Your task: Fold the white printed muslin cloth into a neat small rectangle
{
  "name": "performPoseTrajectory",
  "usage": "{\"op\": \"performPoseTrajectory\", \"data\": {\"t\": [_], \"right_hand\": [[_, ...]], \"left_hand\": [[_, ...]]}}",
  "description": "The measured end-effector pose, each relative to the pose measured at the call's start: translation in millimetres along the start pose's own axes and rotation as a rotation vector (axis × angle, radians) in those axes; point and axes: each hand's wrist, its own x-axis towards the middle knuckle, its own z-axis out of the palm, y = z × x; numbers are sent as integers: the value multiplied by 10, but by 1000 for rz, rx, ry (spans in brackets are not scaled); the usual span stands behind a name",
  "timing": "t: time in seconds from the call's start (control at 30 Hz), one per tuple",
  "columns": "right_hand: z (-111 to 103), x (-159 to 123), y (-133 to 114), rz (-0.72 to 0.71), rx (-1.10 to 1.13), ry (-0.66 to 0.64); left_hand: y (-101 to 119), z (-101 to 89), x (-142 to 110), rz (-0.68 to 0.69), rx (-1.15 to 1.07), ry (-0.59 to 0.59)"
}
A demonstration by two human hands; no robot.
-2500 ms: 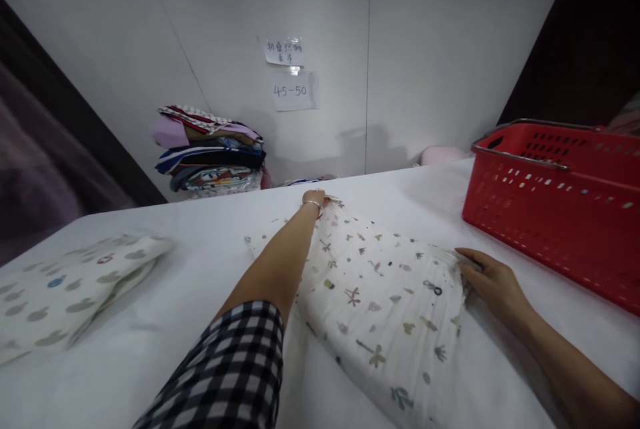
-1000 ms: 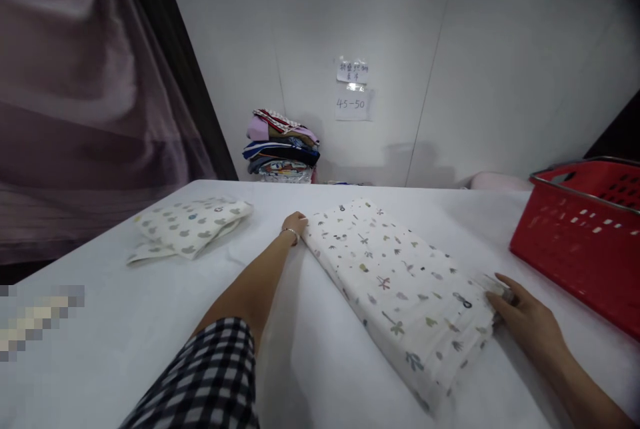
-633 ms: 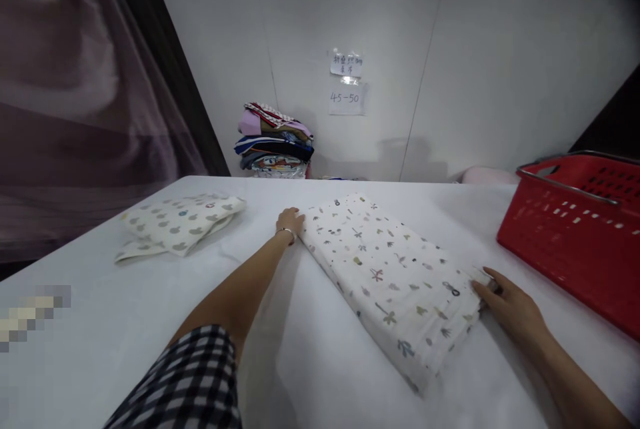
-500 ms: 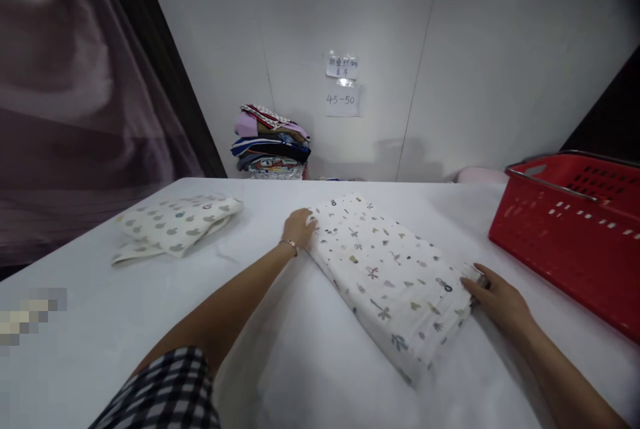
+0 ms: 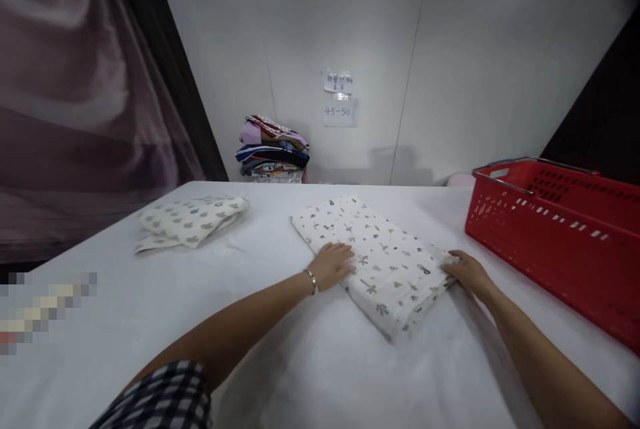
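Note:
A folded white cloth with small leaf and flower prints lies slantwise on the white table. My left hand lies flat on the cloth's near left edge, fingers stretched out, a thin bracelet at the wrist. My right hand rests against the cloth's right end, fingers loosely curled on its edge. Neither hand lifts the cloth.
A second folded cloth with grey prints lies at the left of the table. A red plastic basket with a metal handle stands at the right. A pile of folded clothes sits by the wall under two paper notes. A dark curtain hangs at the left.
My left hand slid from the cloth's far corner back along its left edge to the near part. The right hand stayed at the right end. The view shifted slightly.

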Motion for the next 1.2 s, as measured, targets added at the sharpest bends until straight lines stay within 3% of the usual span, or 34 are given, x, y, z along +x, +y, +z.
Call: {"op": "performPoseTrajectory", "data": {"t": [0.13, 0.3, 0.4, 0.5, 0.6, 0.7, 0.8, 0.9, 0.97, 1.1, 1.2], "right_hand": [[-23, -11, -15, 82, 174, -117], [-21, 0, -120, 171, 256, -71], [-76, -69, -181, 169, 341, -93], [-153, -349, -195, 148, 482, -172], [-157, -867, -156, 122, 500, -349], [-72, -1393, -85, 124, 468, -563], [-5, -1637, -44, 88, 398, -569], [6, -1529, -99, 20, 279, -500], [30, -1320, -198, 3, 232, -463], [227, -725, -507, 19, 216, -393], [450, -217, -780, -55, 48, -263]], "left_hand": [[461, 180, -285, 270, -12, -56], [650, 387, -299, 202, 46, -31], [649, 280, -206, 203, 86, -73], [594, 6, -293, 203, 58, -36], [432, -270, -637, 268, 42, -31], [241, -374, -1107, 355, 38, -137], [124, -332, -1468, 352, -19, -177], [28, -281, -1563, 211, -136, -53], [-74, -277, -1458, 3, -238, 79], [-338, -317, -939, -630, -389, 214], [-493, -346, -474, -899, -435, 232]]}}
